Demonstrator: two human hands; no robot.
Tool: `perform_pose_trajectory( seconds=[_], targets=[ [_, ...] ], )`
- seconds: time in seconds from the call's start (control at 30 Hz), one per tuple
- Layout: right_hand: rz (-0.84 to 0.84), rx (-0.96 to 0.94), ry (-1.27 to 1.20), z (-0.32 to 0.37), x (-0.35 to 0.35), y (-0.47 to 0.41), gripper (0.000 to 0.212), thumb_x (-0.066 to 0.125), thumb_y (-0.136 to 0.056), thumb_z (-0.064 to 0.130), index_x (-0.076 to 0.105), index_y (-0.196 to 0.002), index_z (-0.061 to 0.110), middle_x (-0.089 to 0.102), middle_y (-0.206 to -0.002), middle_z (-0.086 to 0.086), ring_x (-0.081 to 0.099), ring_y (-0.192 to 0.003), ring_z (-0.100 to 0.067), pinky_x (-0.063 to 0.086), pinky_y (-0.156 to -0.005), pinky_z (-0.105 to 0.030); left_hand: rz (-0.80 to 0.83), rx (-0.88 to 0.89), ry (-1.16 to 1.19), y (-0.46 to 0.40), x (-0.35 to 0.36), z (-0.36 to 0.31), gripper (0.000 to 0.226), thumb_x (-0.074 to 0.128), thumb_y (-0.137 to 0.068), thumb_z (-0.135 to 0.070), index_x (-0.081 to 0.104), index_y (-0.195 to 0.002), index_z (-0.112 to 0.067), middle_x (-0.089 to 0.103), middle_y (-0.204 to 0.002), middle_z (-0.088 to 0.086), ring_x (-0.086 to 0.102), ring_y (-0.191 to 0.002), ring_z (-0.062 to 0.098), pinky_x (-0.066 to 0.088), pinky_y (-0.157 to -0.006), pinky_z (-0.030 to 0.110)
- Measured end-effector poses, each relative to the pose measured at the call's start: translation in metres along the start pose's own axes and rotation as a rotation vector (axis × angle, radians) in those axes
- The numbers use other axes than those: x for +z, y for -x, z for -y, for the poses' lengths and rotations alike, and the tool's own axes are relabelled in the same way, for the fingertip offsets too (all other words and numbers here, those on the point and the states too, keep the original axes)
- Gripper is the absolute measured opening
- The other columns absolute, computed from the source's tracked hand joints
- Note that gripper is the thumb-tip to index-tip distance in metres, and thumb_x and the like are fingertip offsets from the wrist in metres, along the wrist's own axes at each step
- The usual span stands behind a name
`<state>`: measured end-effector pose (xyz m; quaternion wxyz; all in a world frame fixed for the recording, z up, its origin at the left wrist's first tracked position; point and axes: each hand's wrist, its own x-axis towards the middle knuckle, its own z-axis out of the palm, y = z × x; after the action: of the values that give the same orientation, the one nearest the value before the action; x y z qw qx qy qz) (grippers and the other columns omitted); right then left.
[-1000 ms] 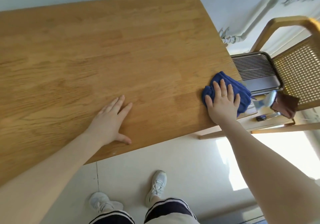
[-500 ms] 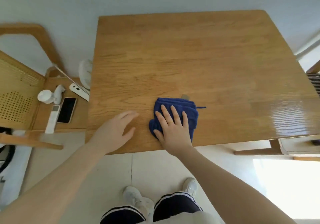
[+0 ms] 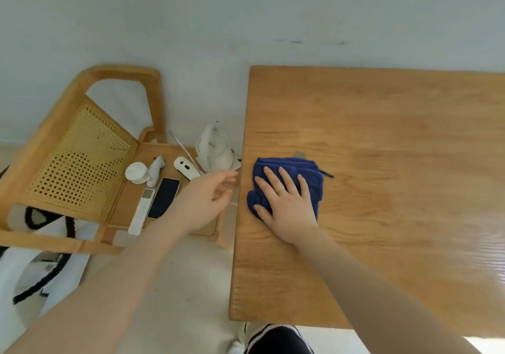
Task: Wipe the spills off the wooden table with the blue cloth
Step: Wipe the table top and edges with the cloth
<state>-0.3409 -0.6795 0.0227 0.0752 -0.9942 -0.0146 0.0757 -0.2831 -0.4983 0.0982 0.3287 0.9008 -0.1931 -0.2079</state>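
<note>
One right hand (image 3: 287,206) flat | blue cloth (image 3: 311,173) bunched, orientation unclear

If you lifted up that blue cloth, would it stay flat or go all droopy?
Probably droopy: the blue cloth lies bunched in soft folds under the right hand, and a loose thread trails from its edge. It looks light, being thin fabric. Pushed along the smooth wooden table, it should slide easily rather than roll.
</note>
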Motion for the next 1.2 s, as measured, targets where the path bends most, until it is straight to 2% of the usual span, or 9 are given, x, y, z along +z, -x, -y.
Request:
perform_pose_trajectory(
  seconds=[0.17, 0.27, 0.43, 0.6, 0.7, 0.8, 0.93, 1.07, 1.2],
  targets=[
    [-0.064, 0.064, -0.018, -0.003, -0.010, -0.083, 0.059, 0.031, -0.092, 0.053, 0.020, -0.146, 0.031, 0.011, -0.157, 0.005, 0.005, -0.145, -0.022, -0.002, -0.114, -0.050, -0.034, 0.010, 0.041, -0.057, -0.036, 0.011, 0.044, 0.049, -0.094, -0.017, 0.043, -0.136, -0.028, 0.055, -0.120, -0.016, 0.054, -0.101, 0.003, 0.043, -0.090, 0.023],
    [-0.085, 0.144, -0.050, -0.001, -0.016, -0.127, 0.059, 0.034, -0.092, 0.053, 0.022, -0.145, 0.030, 0.011, -0.157, 0.005, 0.004, -0.145, -0.022, -0.002, -0.114, -0.050, -0.061, -0.012, 0.074, -0.090, -0.054, 0.023, 0.040, 0.047, -0.095, -0.019, 0.045, -0.134, -0.027, 0.055, -0.124, -0.015, 0.053, -0.102, 0.003, 0.038, -0.081, 0.014],
    [-0.088, 0.179, -0.028, -0.006, -0.029, -0.210, 0.056, 0.037, -0.092, 0.049, 0.025, -0.143, 0.032, 0.009, -0.158, 0.004, 0.002, -0.145, -0.024, -0.001, -0.113, -0.052, 0.020, 0.054, 0.029, -0.165, -0.072, 0.046, 0.036, 0.039, -0.099, -0.016, 0.048, -0.132, -0.024, 0.052, -0.133, -0.004, 0.053, -0.114, 0.011, 0.034, -0.089, 0.016],
    [-0.043, 0.177, 0.098, -0.016, -0.039, -0.290, 0.044, 0.045, -0.090, 0.039, 0.045, -0.131, 0.025, 0.010, -0.157, 0.000, 0.002, -0.144, -0.027, 0.004, -0.112, -0.055, 0.103, 0.116, 0.034, -0.233, -0.093, 0.087, 0.034, 0.042, -0.098, -0.016, 0.049, -0.130, -0.025, 0.045, -0.132, -0.012, 0.050, -0.105, 0.004, 0.034, -0.084, 0.008],
    [0.060, 0.195, 0.208, -0.017, -0.047, -0.334, 0.037, 0.047, -0.089, 0.029, 0.054, -0.123, 0.018, 0.012, -0.156, -0.003, -0.002, -0.144, -0.028, 0.005, -0.112, -0.055, 0.182, 0.160, -0.020, -0.261, -0.111, 0.107, 0.035, 0.043, -0.096, -0.014, 0.049, -0.129, -0.023, 0.044, -0.132, -0.012, 0.050, -0.101, 0.003, 0.035, -0.088, 0.014],
    [0.122, 0.197, 0.235, -0.014, -0.052, -0.336, 0.038, 0.046, -0.089, 0.033, 0.057, -0.121, 0.015, 0.023, -0.153, -0.004, 0.000, -0.144, -0.027, 0.005, -0.112, -0.053, 0.232, 0.201, -0.084, -0.293, -0.125, 0.116, 0.039, 0.042, -0.094, -0.005, 0.048, -0.131, -0.017, 0.043, -0.137, -0.004, 0.052, -0.100, 0.010, 0.038, -0.098, 0.024],
    [0.041, -0.027, 0.287, -0.005, -0.050, -0.274, 0.044, 0.039, -0.085, 0.048, 0.071, -0.088, 0.019, 0.065, -0.117, -0.004, 0.039, -0.133, -0.030, 0.026, -0.108, -0.052, 0.341, 0.282, -0.192, -0.332, -0.127, 0.103, 0.058, 0.034, -0.090, 0.002, 0.031, -0.143, -0.021, 0.028, -0.151, -0.004, 0.044, -0.126, 0.016, 0.031, -0.104, 0.024],
    [0.067, -0.194, 0.319, -0.027, -0.059, -0.272, 0.041, 0.037, -0.082, 0.045, 0.071, -0.089, 0.023, 0.070, -0.098, 0.004, 0.052, -0.122, -0.025, 0.021, -0.108, -0.046, 0.357, 0.431, -0.273, -0.371, -0.113, 0.080, 0.070, 0.032, -0.088, 0.008, 0.015, -0.149, -0.020, 0.009, -0.158, -0.004, 0.017, -0.144, 0.012, 0.015, -0.115, 0.024],
    [0.026, -0.118, 0.286, -0.034, -0.057, -0.316, 0.040, 0.040, -0.075, 0.042, 0.070, -0.081, 0.017, 0.070, -0.087, 0.005, 0.055, -0.117, -0.024, 0.028, -0.107, -0.045, 0.357, 0.529, -0.302, -0.396, -0.108, 0.072, 0.075, 0.031, -0.083, 0.013, 0.013, -0.149, -0.020, 0.003, -0.158, -0.005, 0.010, -0.145, 0.011, 0.014, -0.117, 0.025]
  ],
)
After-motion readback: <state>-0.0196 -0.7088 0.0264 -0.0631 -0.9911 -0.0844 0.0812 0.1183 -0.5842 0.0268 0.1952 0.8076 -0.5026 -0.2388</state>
